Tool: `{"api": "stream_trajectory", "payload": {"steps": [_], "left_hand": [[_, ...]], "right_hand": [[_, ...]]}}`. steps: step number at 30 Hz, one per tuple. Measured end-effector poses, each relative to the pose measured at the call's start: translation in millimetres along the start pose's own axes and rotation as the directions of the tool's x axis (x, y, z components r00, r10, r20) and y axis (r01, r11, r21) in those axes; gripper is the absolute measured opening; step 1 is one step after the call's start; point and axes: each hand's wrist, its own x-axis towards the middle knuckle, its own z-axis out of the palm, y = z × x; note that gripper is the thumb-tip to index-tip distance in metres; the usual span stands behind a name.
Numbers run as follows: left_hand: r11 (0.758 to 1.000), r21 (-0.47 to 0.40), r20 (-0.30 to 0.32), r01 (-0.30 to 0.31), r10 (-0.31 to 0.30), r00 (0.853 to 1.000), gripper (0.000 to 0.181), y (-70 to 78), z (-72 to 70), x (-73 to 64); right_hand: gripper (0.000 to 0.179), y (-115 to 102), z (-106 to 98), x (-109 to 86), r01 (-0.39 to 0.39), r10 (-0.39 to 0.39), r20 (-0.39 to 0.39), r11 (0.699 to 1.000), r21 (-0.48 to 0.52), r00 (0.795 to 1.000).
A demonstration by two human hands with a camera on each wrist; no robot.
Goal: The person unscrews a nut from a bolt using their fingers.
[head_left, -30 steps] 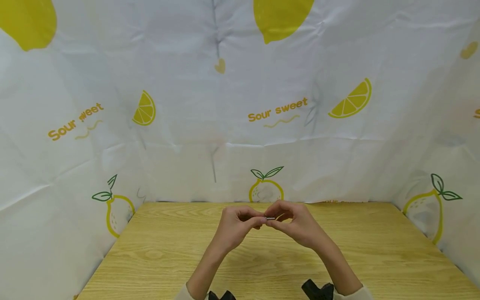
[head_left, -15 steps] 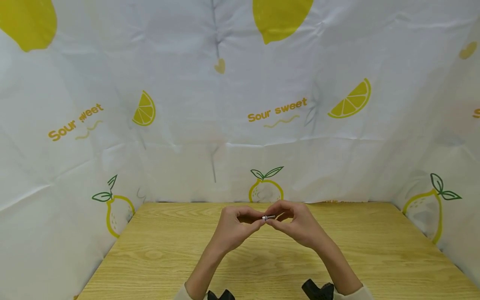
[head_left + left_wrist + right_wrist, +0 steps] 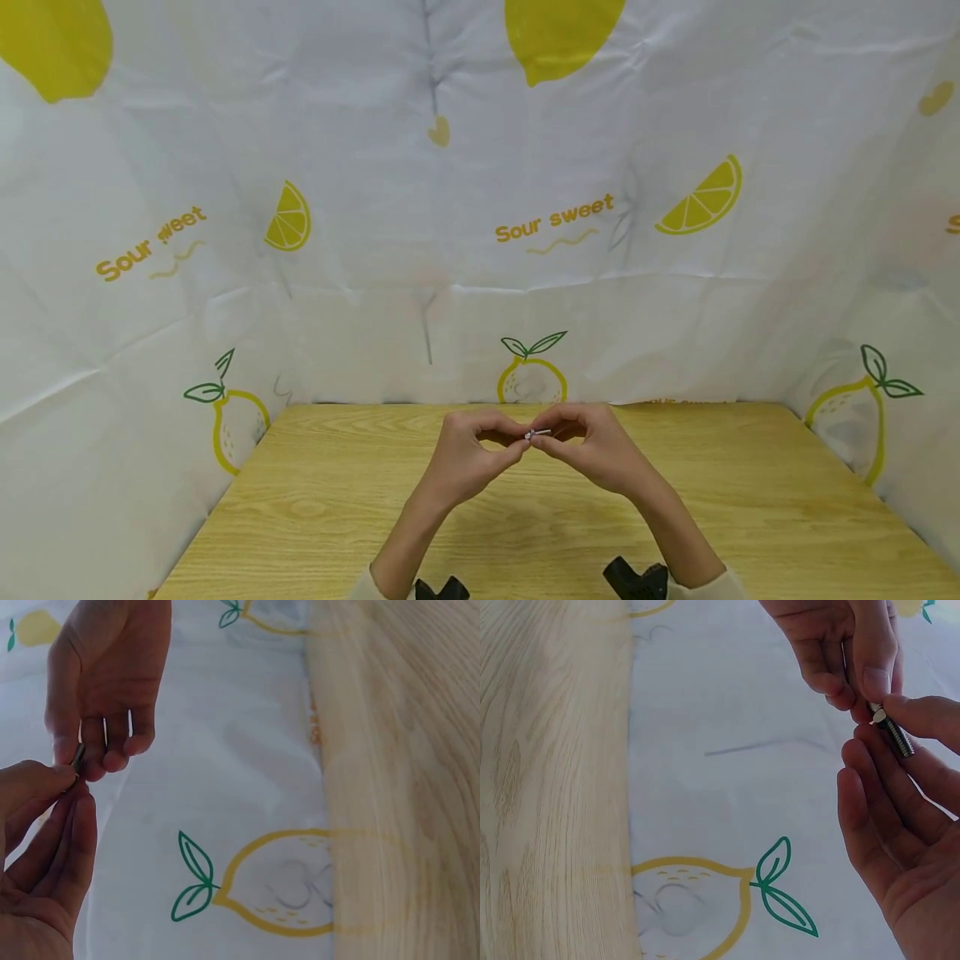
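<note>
A small metal bolt with a threaded shank and a shiny faceted part at one end lies between both hands, above the table. Thumb and fingertips of my left hand pinch at its faceted end. My right hand holds it from the other side, thumb against fingers, and the threaded end sticks out beside that thumb. In the left wrist view only a sliver of the bolt shows between the fingertips. Whether the faceted part is a head or a nut, I cannot tell.
A wood-grain table spreads beneath the hands. White cloth printed with lemons hangs behind and along both sides. Black wrist mounts show at the lower edge of the head view.
My left thumb and fingertips have drawn back slightly from the bolt's faceted end, which was covered a second ago. The bolt shifts slightly in the fingers; both arms stay in place.
</note>
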Motion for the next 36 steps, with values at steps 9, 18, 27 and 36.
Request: {"api": "stream_trajectory", "payload": {"steps": [9, 18, 27, 36], "left_hand": [[0.999, -0.008, 0.008, 0.039, -0.039, 0.999, 0.010, 0.9, -1.2, -0.4], [0.994, -0.011, -0.020, 0.112, -0.112, 0.993, 0.009, 0.4, 1.2, -0.2], [0.995, -0.019, -0.026, 0.094, -0.095, 0.995, 0.007, 0.9, 1.9, 0.5], [0.996, -0.027, -0.040, 0.084, -0.085, 0.996, 0.006, 0.4, 2.1, 0.1]], "right_hand": [[0.011, -1.6, 1.5, 0.3, -0.012, 0.012, -0.016, 1.000, 0.028, 1.000], [0.010, -1.1, 2.7, 0.1, 0.000, 0.002, -0.058, 0.999, 0.039, 0.998], [0.009, -1.5, -1.0, 1.0, -0.068, 0.068, -0.011, 0.996, 0.060, 0.998], [0.012, -2.8, -1.2, 1.5, -0.104, 0.102, 0.026, 0.993, 0.050, 0.994]]}}
